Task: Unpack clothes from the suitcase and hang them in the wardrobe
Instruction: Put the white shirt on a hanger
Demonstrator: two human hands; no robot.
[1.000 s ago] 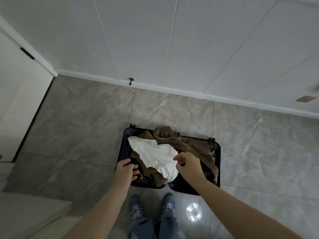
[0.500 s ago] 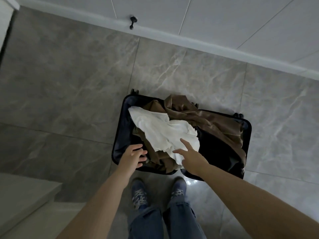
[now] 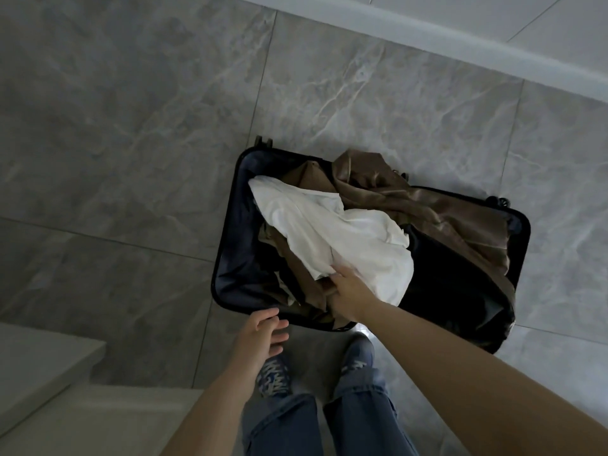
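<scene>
An open dark suitcase lies on the floor in front of my feet. A crumpled white garment sits on top of brown clothes that spill over the far rim. My right hand reaches into the case and takes hold of the white garment's near edge, with the fingertips tucked into the cloth. My left hand hovers just off the suitcase's near rim, its fingers loosely curled and holding nothing. The wardrobe is not in view.
Grey marble-pattern floor tiles surround the case. A white skirting and wall run along the top right. A pale ledge sits at the lower left. My shoes stand close to the near rim.
My view has tilted down and closer to the case. My right hand moved from above the white garment down to its near edge. My left hand came off the suitcase rim.
</scene>
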